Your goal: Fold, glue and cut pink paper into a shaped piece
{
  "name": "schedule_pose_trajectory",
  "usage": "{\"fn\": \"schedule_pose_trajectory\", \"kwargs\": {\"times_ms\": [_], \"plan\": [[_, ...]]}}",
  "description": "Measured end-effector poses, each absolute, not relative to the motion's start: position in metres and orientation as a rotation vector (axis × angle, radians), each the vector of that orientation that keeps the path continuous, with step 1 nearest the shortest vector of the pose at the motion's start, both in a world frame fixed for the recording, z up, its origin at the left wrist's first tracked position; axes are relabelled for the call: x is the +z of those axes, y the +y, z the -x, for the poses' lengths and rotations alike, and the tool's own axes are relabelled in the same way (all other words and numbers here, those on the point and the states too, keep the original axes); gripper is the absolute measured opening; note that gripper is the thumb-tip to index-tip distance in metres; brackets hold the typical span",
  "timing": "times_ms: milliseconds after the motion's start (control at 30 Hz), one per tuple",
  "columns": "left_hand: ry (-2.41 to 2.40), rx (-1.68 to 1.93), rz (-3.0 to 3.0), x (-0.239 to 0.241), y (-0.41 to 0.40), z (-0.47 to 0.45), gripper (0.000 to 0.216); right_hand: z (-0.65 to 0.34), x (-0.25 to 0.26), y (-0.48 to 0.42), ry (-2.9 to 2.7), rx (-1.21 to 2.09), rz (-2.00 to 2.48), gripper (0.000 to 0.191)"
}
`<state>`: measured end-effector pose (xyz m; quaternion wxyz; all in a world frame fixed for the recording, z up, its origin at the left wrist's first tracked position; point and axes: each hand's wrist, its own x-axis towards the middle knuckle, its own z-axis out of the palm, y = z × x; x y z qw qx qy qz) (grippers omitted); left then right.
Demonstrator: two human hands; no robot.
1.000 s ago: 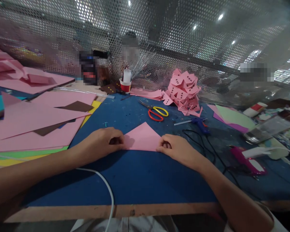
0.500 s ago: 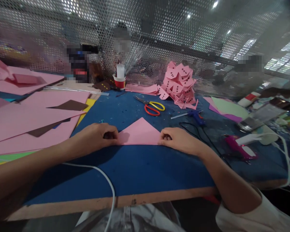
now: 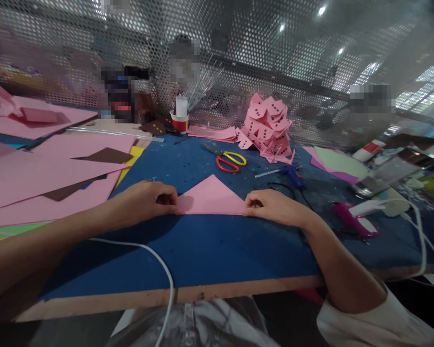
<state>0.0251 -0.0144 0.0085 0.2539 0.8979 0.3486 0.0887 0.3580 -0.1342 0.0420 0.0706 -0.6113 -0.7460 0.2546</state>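
Observation:
A pink sheet of paper [image 3: 211, 198], folded into a triangle, lies on the blue tabletop [image 3: 217, 250] with its peak pointing away from me and its long straight edge toward me. My left hand [image 3: 155, 198] pinches the triangle's left corner, fingers closed. At the right corner, my right hand [image 3: 265, 206] has its fingertips closed on the paper. Both corner tips are hidden under the fingers. Beyond the peak lie scissors [image 3: 227, 159] with one red and one yellow handle.
Several pink sheets [image 3: 58, 188] are piled at left. At the back stand a cup [image 3: 180, 121] of tools and a stack of folded pink pieces [image 3: 267, 125] with black dots. A blue glue gun [image 3: 292, 176] and a magenta tool [image 3: 356, 220] lie right. A white cable [image 3: 162, 262] crosses the front edge.
My right hand has shifted slightly to the right along the long edge, to the triangle's right corner. The left hand keeps its hold. The view has moved a little.

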Motion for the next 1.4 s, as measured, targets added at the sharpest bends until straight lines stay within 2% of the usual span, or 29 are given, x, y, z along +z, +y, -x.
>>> {"fn": "schedule_pose_trajectory", "kwargs": {"times_ms": [1400], "plan": [[1.090, -0.082, -2.448, 0.033, -0.011, -0.022, 0.036, -0.386, 0.053, -0.134, -2.291, 0.780, 2.082, 0.038]]}}
